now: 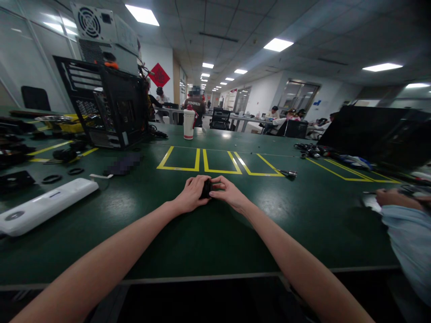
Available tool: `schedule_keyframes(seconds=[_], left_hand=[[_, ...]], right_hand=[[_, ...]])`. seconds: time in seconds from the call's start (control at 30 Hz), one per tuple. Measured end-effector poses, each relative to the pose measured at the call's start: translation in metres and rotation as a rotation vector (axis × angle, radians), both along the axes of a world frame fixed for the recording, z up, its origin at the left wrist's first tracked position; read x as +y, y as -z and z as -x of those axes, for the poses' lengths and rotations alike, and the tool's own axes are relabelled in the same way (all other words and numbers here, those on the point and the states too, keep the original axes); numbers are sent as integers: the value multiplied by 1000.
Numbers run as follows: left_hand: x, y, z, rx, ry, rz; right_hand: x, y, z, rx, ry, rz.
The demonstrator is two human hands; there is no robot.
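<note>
Both of my hands meet over the green table (215, 242), just in front of the yellow tape frames (222, 171). Between them is a small black object (206, 188), whose kind I cannot make out. My left hand (192, 194) is wrapped round its left side, fingers over the top. From the right, the fingertips and thumb of my right hand (226, 193) press against it. Much of the object is hidden by my fingers. Right of the hands, beyond the tape, lies a small metal-ended tool or connector (288, 173).
On the left stand an open black computer case (117, 107), a white elongated device (50, 204) and black rings (51, 179). A white cup (189, 123) is at the back. A large black panel (373, 134) and a co-worker's sleeved arm (404, 224) occupy the right.
</note>
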State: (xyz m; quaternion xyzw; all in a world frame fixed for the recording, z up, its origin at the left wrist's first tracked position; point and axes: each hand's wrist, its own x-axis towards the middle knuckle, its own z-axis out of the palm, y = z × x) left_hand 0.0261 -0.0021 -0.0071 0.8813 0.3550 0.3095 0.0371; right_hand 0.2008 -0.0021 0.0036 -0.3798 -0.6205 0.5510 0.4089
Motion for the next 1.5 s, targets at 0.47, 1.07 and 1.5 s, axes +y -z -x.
schedule_keyframes(seconds=[0.47,1.07,1.5], left_hand=[[2,3,0,-1,-9,-13],[2,2,1,11,-10,-8],[2,2,0,3,-13,-4]], right_hand=[[2,-3,1,-27,25,54],[1,-2,0,-16,-12,67],[0,-1,6,31,53,57]])
